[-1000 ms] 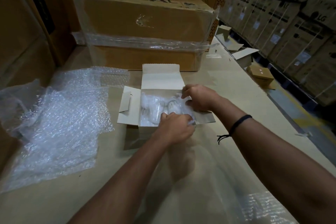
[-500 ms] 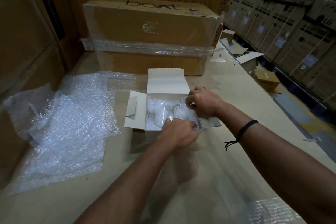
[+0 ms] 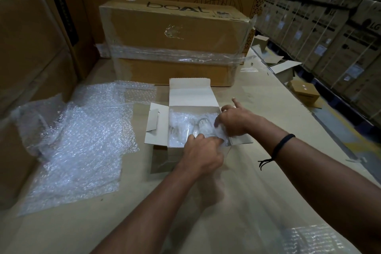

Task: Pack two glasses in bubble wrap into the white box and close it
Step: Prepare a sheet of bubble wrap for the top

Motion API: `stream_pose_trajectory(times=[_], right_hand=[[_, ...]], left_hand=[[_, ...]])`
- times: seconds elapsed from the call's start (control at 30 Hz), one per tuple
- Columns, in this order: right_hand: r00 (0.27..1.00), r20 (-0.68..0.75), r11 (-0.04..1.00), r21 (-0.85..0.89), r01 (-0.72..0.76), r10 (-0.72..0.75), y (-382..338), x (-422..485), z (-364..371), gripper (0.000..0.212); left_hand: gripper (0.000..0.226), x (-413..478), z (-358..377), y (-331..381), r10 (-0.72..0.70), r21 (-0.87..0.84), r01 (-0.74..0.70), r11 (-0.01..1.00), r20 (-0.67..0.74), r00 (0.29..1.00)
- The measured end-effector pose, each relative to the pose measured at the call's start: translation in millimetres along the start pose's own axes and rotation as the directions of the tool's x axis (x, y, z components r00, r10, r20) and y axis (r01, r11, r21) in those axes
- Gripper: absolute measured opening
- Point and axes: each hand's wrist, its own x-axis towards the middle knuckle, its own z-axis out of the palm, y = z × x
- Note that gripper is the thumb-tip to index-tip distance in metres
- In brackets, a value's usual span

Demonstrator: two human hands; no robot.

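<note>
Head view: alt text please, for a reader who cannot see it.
A person's left hand and right hand grip clear bubble wrap around clear glasses inside an open white cardboard box on a tan table. Loose bubble-wrap sheets lie left of it; a taped brown carton stands behind.

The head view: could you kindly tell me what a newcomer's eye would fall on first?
The open white box at the centre draws the eye, with the left hand and right hand on glasses in bubble wrap inside. Loose bubble wrap sheets shine to its left, and a taped boAt carton stands behind.
</note>
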Motion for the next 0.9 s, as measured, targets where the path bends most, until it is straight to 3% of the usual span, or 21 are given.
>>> stream_pose_trajectory(times=[0.1,0.23,0.3,0.4,0.47,0.67,0.8,0.9], right_hand=[[0.990,-0.141,0.995,0.093,0.041,-0.028,3.9,-2.4,-4.6,0.051],[0.997,-0.059,0.998,-0.035,0.051,-0.053,-3.3,-0.3,-1.6,0.034],[0.999,-0.012,0.993,-0.111,0.049,-0.050,-5.9,1.8,2.2,0.030],[0.999,0.040,0.988,-0.148,0.033,-0.028,-8.3,4.3,2.6,0.029],[0.998,0.062,0.991,-0.128,0.027,-0.019,-9.5,3.7,-1.0,0.030],[0.980,-0.184,0.998,0.013,-0.069,0.070,3.4,2.1,-9.7,0.039],[0.996,-0.070,0.991,-0.115,-0.063,0.055,-2.0,6.9,-4.2,0.035],[0.996,0.065,0.978,-0.203,-0.041,0.055,-6.5,14.2,3.3,0.033]], left_hand=[[0.048,4.2,-3.6,1.0,-0.022,0.038,0.018,0.999,0.108,0.994],[0.050,7.4,-7.0,3.8,-0.035,0.047,0.027,0.999,0.183,0.982],[0.054,4.9,-5.0,2.0,-0.016,0.009,0.015,1.000,0.147,0.989],[0.052,0.1,0.3,-2.3,0.042,-0.117,-0.045,0.992,-0.032,0.999],[0.050,0.7,-0.1,-3.8,0.062,-0.107,-0.063,0.992,-0.018,0.998],[0.043,3.9,-7.8,3.9,0.002,0.048,-0.010,0.999,0.161,0.987],[0.040,9.2,-11.5,5.1,-0.036,0.075,0.018,0.997,0.247,0.968],[0.046,7.6,-10.5,2.4,0.000,0.050,-0.012,0.999,0.224,0.975]])
